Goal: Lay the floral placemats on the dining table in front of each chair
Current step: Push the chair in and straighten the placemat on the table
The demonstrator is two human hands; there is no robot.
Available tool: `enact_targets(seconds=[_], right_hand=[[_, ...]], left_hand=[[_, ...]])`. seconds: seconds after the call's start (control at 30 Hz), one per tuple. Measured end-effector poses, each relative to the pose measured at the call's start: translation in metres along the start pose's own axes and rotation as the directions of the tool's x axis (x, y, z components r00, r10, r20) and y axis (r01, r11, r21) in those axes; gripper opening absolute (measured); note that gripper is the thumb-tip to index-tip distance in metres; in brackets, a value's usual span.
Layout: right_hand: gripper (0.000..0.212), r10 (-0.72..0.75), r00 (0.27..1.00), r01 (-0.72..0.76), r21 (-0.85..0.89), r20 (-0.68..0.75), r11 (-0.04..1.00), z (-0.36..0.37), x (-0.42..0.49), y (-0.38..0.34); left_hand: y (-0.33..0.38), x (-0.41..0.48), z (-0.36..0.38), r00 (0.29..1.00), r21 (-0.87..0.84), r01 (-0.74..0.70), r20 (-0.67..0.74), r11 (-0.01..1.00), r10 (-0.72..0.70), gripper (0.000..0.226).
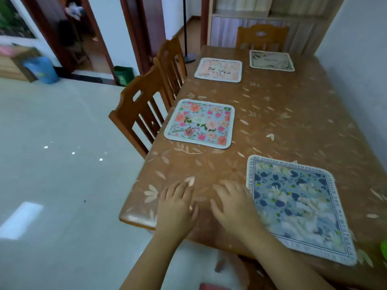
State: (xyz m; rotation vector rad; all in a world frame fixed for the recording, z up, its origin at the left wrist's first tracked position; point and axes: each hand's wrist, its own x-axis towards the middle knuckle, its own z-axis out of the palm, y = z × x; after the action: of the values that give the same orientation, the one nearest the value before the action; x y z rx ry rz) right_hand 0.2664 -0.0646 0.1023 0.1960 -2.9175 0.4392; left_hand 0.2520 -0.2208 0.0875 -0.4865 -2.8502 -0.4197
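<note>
My left hand (178,206) and right hand (234,206) are bare: no rings, no watch, no gloves. Both forearms are uncovered as far as I can see, no sleeve showing. Fingers short, nails trimmed plain.

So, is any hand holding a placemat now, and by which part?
No. The left hand and right hand lie flat and empty on the dining table, beside the blue placemat.

head view, downward over table (293,126)
</note>
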Motion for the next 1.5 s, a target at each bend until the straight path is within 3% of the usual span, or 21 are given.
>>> enact_targets(seconds=[0.13,0.27,0.4,0.57,0.7,0.87,1.03,1.2,1.5], right_hand=[[0.033,-0.052,0.999,0.052,-0.008,0.009,0.999,0.013,0.016,-0.07],[0.034,-0.064,0.998,0.064,-0.012,-0.024,0.998,0.019,0.031,-0.123],[0.036,-0.063,0.998,0.063,0.002,-0.017,0.998,0.022,0.051,-0.155],[0.038,-0.095,0.994,0.095,0.011,0.044,0.995,0.042,0.084,-0.194],[0.034,-0.119,0.993,0.12,0.033,-0.026,0.992,0.062,0.115,-0.224],[0.038,-0.023,0.999,0.025,0.048,-0.04,0.999,0.088,0.178,-0.238],[0.041,0.129,0.99,-0.125,0.064,-0.05,0.99,0.102,0.246,-0.25],[0.042,0.223,0.973,-0.22,0.05,-0.067,0.974,0.109,0.294,-0.256],[0.039,0.434,0.893,-0.436,0.01,-0.115,0.9,0.123,0.326,-0.262]], left_hand=[[-0.06,-0.017,-0.028,0.999,-0.042,0.039,-0.028,0.998,-0.04,0.04],[-0.107,-0.021,-0.051,0.994,-0.04,0.058,-0.092,0.998,-0.061,0.031],[-0.136,-0.018,-0.071,0.993,-0.034,0.059,-0.104,0.998,-0.063,0.042],[-0.179,-0.008,-0.075,0.983,-0.027,0.129,-0.13,0.991,-0.131,0.036],[-0.217,0.012,-0.072,0.975,-0.047,0.162,-0.146,0.986,-0.167,0.034],[-0.269,0.064,-0.067,0.984,-0.06,0.073,-0.157,0.996,-0.082,0.028],[-0.308,0.127,-0.074,0.998,-0.129,-0.035,-0.055,0.991,0.028,0.037],[-0.343,0.173,-0.073,0.987,-0.136,-0.15,-0.075,0.979,0.141,0.039],[-0.385,0.24,-0.059,0.972,-0.223,-0.237,-0.05,0.946,0.232,0.033]])
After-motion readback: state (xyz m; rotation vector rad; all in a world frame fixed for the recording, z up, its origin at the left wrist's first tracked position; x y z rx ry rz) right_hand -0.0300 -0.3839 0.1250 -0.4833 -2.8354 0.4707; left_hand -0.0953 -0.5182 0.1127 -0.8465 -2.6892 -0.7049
